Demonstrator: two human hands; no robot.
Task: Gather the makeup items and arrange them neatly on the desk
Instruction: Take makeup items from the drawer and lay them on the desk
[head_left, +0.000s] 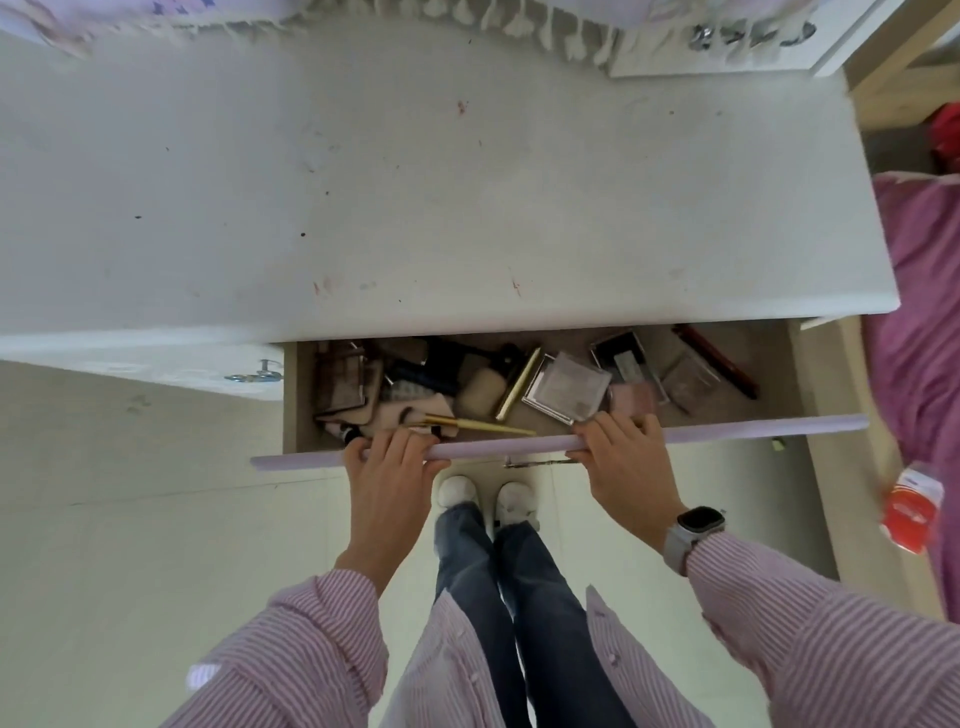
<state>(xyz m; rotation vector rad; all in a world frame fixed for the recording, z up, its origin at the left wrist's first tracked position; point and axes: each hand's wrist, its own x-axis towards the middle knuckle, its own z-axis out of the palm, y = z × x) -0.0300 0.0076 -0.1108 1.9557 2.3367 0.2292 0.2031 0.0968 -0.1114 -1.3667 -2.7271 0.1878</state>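
A drawer with a lilac front (753, 430) stands partly pulled out under the white desk top (415, 197). Inside lies a jumble of makeup: a brown eyeshadow palette (340, 378), a clear square compact (567, 387), a gold tube (517, 383), a thin gold brush (483, 426), a pink compact (631, 399), a dark red pencil (719, 364) and dark bottles (441, 366). My left hand (389, 467) grips the drawer front's top edge at the left. My right hand (621, 457) grips the same edge further right, fingers curled over it.
A second drawer's metal handle (254, 375) shows at the left under the desk. A bed with pink bedding (924, 312) lies to the right, with a red-and-white packet (911, 509) beside it. My white shoes (485, 499) stand on the pale floor below the drawer.
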